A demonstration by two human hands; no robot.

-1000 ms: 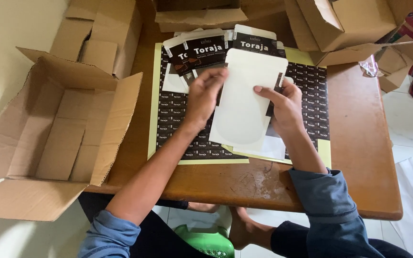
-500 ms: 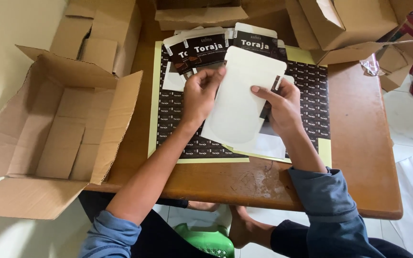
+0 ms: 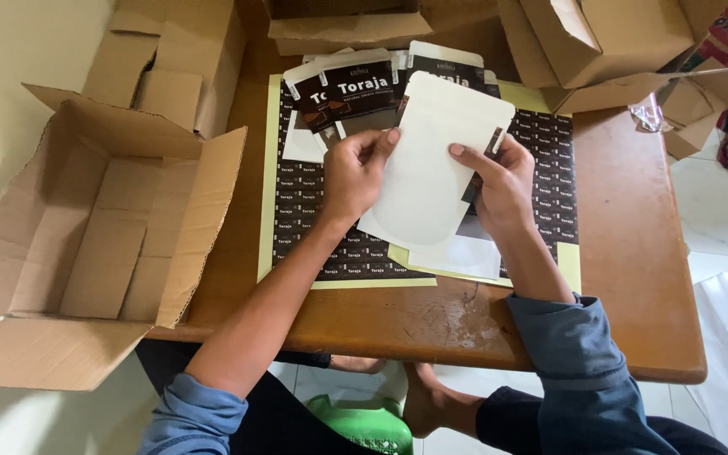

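Note:
My left hand (image 3: 355, 173) grips the left edge of a blank white pouch (image 3: 431, 168), held tilted over the table. The pouch's right edge is pinched by my right hand (image 3: 499, 181), which also seems to hold a small dark label strip. Under the pouch lies a printed sheet of dark labels with a pale yellow border (image 3: 313, 219) and more white pouches (image 3: 457, 253). Behind my hands, labelled pouches with dark brown fronts (image 3: 355, 93) lie fanned out.
A large open cardboard box (image 3: 86, 236) stands at the left of the brown wooden table (image 3: 634, 278). More open cartons (image 3: 608, 42) crowd the back and right. A green stool (image 3: 364, 425) and my bare feet are below the table edge.
Both hands have kept hold of the white pouch and shifted only slightly; its tilt has changed a little.

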